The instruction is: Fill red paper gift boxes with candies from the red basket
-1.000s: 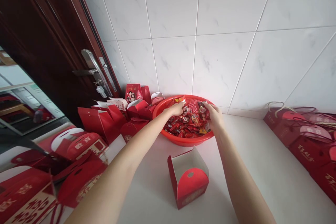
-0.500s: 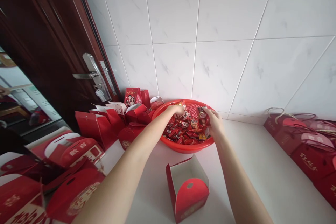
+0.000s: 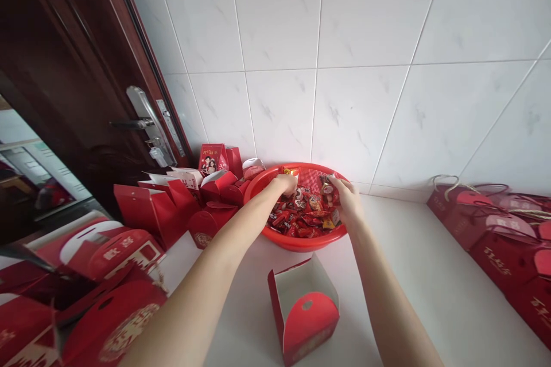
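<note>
A round red plastic basket (image 3: 297, 245) stands against the tiled wall with many wrapped candies (image 3: 307, 219) in it, mostly in red wrappers. My left hand (image 3: 286, 184) reaches over the basket's left side. Its fingers are curled down among the candies, and their tips are hidden. At the right side, my right hand (image 3: 349, 202) has its thumb and fingers closed on a dark-wrapped candy (image 3: 327, 186). Between my forearms, in front of the basket, an open red box (image 3: 310, 321) with a pale inside and a rounded flap stands on the white surface.
Several open red gift boxes (image 3: 146, 212) crowd the left side, some under my left forearm. Red gift bags with cord handles (image 3: 486, 235) line the right. A dark wooden door (image 3: 81, 69) with a metal handle (image 3: 142, 120) stands at the left.
The whole view has shifted slightly. My left hand has drawn a little toward the basket's left side, while my right hand stays at the right side with the candy.
</note>
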Action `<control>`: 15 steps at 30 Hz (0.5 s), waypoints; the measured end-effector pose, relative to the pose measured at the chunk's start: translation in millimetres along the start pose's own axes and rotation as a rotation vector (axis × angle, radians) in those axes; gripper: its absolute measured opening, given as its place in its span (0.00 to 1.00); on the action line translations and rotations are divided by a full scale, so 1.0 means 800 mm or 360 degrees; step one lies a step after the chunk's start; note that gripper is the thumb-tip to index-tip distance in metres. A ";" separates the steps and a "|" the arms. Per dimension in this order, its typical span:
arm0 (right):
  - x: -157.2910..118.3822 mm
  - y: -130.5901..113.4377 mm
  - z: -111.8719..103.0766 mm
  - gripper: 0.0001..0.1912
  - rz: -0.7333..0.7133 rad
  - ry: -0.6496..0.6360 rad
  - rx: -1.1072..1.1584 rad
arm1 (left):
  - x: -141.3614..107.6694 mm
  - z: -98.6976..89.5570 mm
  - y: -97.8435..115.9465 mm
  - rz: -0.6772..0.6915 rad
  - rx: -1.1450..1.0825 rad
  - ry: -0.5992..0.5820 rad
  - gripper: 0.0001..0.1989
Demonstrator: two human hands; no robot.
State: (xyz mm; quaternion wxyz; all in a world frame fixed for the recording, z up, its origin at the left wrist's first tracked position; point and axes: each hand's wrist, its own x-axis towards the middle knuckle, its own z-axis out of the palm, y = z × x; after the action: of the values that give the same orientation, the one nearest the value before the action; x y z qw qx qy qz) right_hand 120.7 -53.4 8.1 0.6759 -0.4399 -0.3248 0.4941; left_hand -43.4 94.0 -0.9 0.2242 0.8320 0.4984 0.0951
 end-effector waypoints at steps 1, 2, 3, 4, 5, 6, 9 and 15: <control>0.000 0.000 0.000 0.16 0.0003 0.0000 0.0001 | -0.003 -0.003 0.000 -0.0030 -0.0022 -0.0054 0.08; 0.000 0.000 0.000 0.16 0.0000 0.0001 -0.0002 | -0.006 -0.007 0.001 -0.0052 -0.0049 -0.0111 0.07; 0.001 0.000 0.000 0.16 -0.0006 0.0004 -0.0007 | -0.010 -0.010 0.002 -0.0062 -0.0086 -0.0154 0.08; 0.001 0.000 0.000 0.16 -0.0011 0.0008 -0.0011 | -0.015 -0.014 0.005 -0.0055 -0.0133 -0.0172 0.08; 0.001 0.001 0.000 0.16 -0.0017 0.0011 -0.0015 | -0.021 -0.017 0.007 -0.0040 -0.0182 -0.0174 0.09; 0.001 0.001 0.000 0.16 -0.0023 0.0012 -0.0015 | -0.027 -0.020 0.011 -0.0022 -0.0221 -0.0163 0.09; 0.001 0.003 0.001 0.16 -0.0056 -0.0008 -0.0016 | -0.051 -0.023 0.023 0.0076 -0.0484 -0.0070 0.10; -0.004 0.001 0.000 0.18 -0.0028 -0.0100 -0.0068 | -0.089 -0.015 0.041 0.0356 -0.1113 0.0349 0.19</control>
State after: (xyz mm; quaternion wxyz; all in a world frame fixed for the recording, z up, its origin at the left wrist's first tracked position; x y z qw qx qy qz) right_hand 119.3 -56.3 7.1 0.6600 -0.4357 -0.3603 0.4947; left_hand -56.9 21.9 29.8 0.4281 0.7394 0.3629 0.3718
